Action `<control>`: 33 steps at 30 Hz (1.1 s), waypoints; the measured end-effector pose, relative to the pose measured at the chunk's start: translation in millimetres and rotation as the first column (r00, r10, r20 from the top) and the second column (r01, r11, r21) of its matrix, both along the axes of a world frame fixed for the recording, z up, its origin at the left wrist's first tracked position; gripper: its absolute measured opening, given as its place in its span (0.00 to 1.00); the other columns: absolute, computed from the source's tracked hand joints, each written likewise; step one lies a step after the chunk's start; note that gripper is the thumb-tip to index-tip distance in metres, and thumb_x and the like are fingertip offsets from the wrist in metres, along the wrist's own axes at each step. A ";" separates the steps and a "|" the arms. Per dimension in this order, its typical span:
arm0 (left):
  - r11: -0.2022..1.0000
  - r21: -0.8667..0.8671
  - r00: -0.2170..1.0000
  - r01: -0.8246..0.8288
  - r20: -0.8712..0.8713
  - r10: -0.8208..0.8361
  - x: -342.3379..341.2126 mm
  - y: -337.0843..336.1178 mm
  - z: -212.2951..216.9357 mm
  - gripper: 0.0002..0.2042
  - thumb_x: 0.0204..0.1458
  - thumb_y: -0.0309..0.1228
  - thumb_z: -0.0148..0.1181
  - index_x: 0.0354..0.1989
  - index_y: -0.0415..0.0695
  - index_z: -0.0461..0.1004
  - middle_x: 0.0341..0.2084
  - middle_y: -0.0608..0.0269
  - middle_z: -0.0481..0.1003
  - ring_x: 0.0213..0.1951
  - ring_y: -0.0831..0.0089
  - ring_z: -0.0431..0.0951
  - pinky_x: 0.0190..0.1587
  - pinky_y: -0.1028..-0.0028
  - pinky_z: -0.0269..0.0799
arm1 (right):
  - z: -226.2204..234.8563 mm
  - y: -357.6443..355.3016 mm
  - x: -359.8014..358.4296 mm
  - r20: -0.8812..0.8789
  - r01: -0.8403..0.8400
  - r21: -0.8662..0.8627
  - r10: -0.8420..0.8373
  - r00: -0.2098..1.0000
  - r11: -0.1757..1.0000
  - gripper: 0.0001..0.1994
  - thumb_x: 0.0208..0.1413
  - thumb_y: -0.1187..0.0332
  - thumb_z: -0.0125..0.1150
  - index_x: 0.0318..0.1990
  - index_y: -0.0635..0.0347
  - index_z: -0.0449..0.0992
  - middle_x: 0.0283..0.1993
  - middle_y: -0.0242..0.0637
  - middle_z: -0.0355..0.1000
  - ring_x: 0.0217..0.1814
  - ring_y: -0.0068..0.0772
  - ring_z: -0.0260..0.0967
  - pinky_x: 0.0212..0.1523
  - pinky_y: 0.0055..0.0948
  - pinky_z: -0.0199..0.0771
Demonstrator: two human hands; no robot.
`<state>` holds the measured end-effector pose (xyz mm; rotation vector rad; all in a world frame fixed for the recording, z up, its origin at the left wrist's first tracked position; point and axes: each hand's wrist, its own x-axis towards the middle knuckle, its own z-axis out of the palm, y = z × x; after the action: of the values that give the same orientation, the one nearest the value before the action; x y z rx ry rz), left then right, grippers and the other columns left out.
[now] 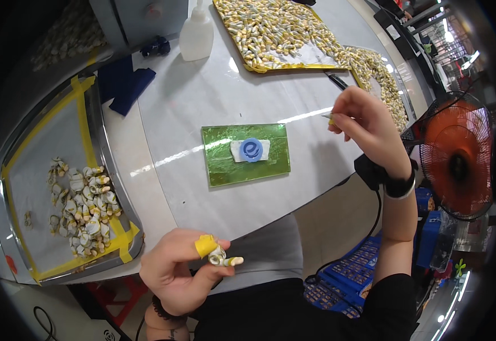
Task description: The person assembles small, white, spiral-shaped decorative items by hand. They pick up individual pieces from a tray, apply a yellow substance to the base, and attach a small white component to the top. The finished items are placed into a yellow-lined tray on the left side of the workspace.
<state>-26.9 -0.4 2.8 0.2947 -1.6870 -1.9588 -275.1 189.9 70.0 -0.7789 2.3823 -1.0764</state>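
Observation:
My left hand point(174, 270) is above the table's front edge, thumb and fingers pinching a small white-and-yellow figurine part point(218, 257) with a peach-coloured tip. Yellow tape point(205, 246) wraps one of its fingertips. Over the table's right side, my right hand point(367, 122) pinches a tiny piece with a yellow end point(331, 119); the fingers hide most of it. Between the hands lies a glossy green slab point(219, 170). On the slab is a white patch point(265, 149), topped by a round blue disc point(252, 150) with a curled mark.
At left, a yellow-taped tray point(38, 199) holds a heap of white figurine parts point(89, 210). Another tray point(282, 28), full of small yellow-and-white pieces, lies at the back, near a pump bottle point(197, 37) and a black pen-like tool point(336, 80). An orange fan point(458, 159) stands right.

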 end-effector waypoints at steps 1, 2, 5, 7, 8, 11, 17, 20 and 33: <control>1.000 -0.003 1.000 0.000 -0.008 0.000 -1.3 -0.4 -0.5 0.14 0.36 0.23 0.72 0.32 0.37 0.73 0.28 0.55 0.78 0.29 0.70 0.77 0.32 0.75 0.72 | -3.2 1.1 -8.0 0.013 -0.021 0.056 0.020 1.000 0.998 0.03 0.53 0.77 0.53 0.35 0.66 0.67 0.29 0.32 0.71 0.32 0.18 0.71 0.27 0.16 0.67; 1.000 -0.002 1.000 0.002 -0.016 -0.002 -2.7 -0.5 -1.1 0.14 0.36 0.23 0.72 0.31 0.37 0.73 0.27 0.55 0.78 0.29 0.71 0.77 0.33 0.76 0.72 | -5.1 3.1 -13.6 0.027 -0.041 0.116 0.038 0.999 0.992 0.04 0.53 0.77 0.53 0.35 0.66 0.66 0.29 0.32 0.71 0.31 0.19 0.71 0.28 0.18 0.67; 1.000 0.010 0.999 0.029 0.013 -0.029 -1.0 -4.2 0.1 0.14 0.36 0.23 0.72 0.31 0.36 0.73 0.27 0.55 0.78 0.29 0.70 0.77 0.33 0.76 0.72 | -12.6 2.0 -19.3 0.009 -0.065 0.166 0.064 0.998 0.984 0.05 0.52 0.77 0.55 0.36 0.66 0.66 0.25 0.34 0.71 0.29 0.21 0.70 0.29 0.21 0.67; 0.999 0.012 0.999 0.036 0.000 -0.036 0.0 -6.1 -1.5 0.13 0.36 0.23 0.71 0.30 0.36 0.74 0.26 0.55 0.78 0.29 0.71 0.77 0.33 0.76 0.72 | 0.5 -1.1 -17.7 -0.054 -0.113 0.314 0.136 0.989 0.943 0.06 0.51 0.76 0.56 0.37 0.65 0.67 0.23 0.35 0.70 0.26 0.23 0.68 0.29 0.24 0.67; 0.999 0.010 0.999 0.039 -0.004 -0.038 0.5 -7.1 -2.0 0.13 0.36 0.23 0.71 0.30 0.36 0.74 0.26 0.55 0.78 0.28 0.71 0.77 0.33 0.76 0.72 | 4.9 -3.0 -16.8 -0.078 -0.132 0.383 0.175 0.982 0.914 0.07 0.51 0.76 0.56 0.37 0.65 0.67 0.22 0.36 0.70 0.25 0.24 0.67 0.29 0.25 0.66; 0.998 0.002 0.998 0.058 -0.003 -0.058 -2.1 -7.6 -3.2 0.13 0.36 0.23 0.72 0.30 0.36 0.74 0.26 0.55 0.78 0.28 0.71 0.78 0.32 0.76 0.72 | 12.8 2.5 -34.3 -0.314 -0.075 0.291 0.170 0.934 0.954 0.08 0.52 0.72 0.57 0.39 0.63 0.69 0.24 0.39 0.71 0.26 0.27 0.67 0.29 0.28 0.66; 0.997 0.051 0.998 0.056 0.037 -0.058 -2.2 -5.9 2.5 0.13 0.36 0.23 0.72 0.30 0.36 0.75 0.25 0.56 0.78 0.29 0.72 0.78 0.33 0.76 0.72 | 10.7 5.7 -128.9 -0.703 0.035 0.400 0.282 0.653 0.916 0.10 0.47 0.74 0.59 0.39 0.64 0.72 0.28 0.43 0.73 0.31 0.38 0.71 0.34 0.33 0.69; 0.998 0.033 0.997 0.058 0.048 -0.060 -2.4 -6.9 3.6 0.12 0.35 0.22 0.71 0.30 0.36 0.75 0.25 0.57 0.78 0.28 0.71 0.78 0.33 0.76 0.72 | 2.1 -5.8 -147.0 -0.586 0.065 0.504 0.286 0.758 0.861 0.11 0.45 0.74 0.60 0.39 0.64 0.74 0.29 0.43 0.74 0.31 0.38 0.72 0.33 0.32 0.70; 0.991 -0.065 0.989 0.119 0.098 -0.113 -1.7 -11.5 4.9 0.12 0.35 0.26 0.72 0.28 0.38 0.76 0.25 0.59 0.79 0.28 0.69 0.78 0.32 0.76 0.71 | -20.8 -8.6 -156.0 -0.564 -0.060 0.394 0.293 0.772 0.917 0.06 0.45 0.76 0.59 0.32 0.66 0.75 0.27 0.44 0.74 0.29 0.37 0.72 0.34 0.30 0.71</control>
<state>-28.6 -11.9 7.7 0.2719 -1.8669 -1.9913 -431.2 181.3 49.2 -1.3451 2.8238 -0.2916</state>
